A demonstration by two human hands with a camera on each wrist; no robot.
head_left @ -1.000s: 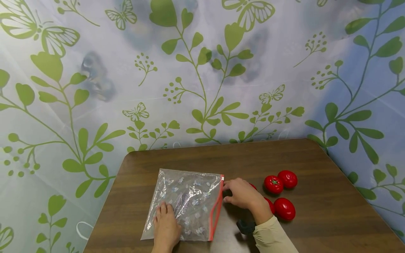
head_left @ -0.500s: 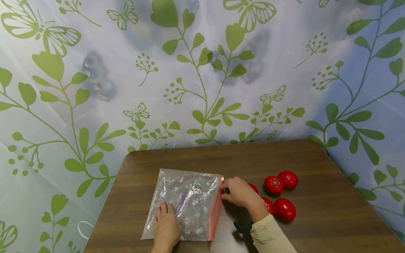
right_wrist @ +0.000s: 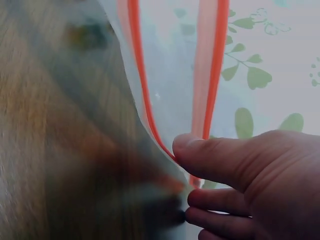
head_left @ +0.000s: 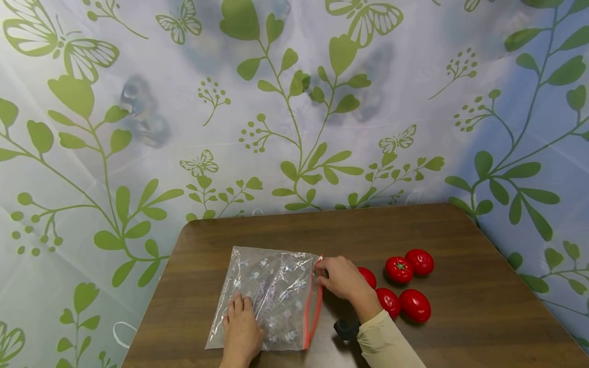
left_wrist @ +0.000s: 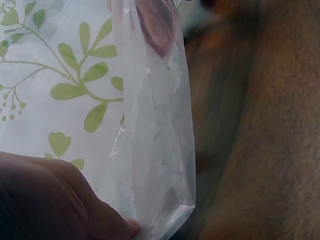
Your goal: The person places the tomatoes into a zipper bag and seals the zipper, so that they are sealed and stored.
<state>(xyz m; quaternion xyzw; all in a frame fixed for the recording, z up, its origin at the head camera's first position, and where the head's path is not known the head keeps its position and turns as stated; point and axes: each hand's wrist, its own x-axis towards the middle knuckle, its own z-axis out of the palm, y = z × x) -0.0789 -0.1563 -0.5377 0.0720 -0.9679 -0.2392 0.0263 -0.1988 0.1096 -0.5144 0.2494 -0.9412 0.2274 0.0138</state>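
A clear zip bag (head_left: pixel 264 271) with a small print and a red zip edge lies on the brown table (head_left: pixel 221 229). Its mouth faces right and gapes a little. My left hand (head_left: pixel 241 327) rests on the bag's near left part, fingers straight. At the far end of the red edge, my right hand (head_left: pixel 342 278) pinches the corner of the bag between thumb and fingers. In the right wrist view the thumb (right_wrist: pixel 200 152) lies over the point where the two red strips (right_wrist: pixel 212 75) meet. The left wrist view shows the bag's film (left_wrist: pixel 155 125) rising beside the thumb.
Several red tomatoes sit right of my right hand, among them one with a green stem (head_left: pixel 399 270) and a smooth one (head_left: pixel 415 305). A dark object (head_left: pixel 346 329) shows beside my right wrist. A leaf-patterned curtain (head_left: pixel 257 102) hangs behind the table.
My right hand has moved slightly left onto the bag's far corner, and the red edge there has shifted left with it. More of the tomatoes shows. My left hand has stayed put.
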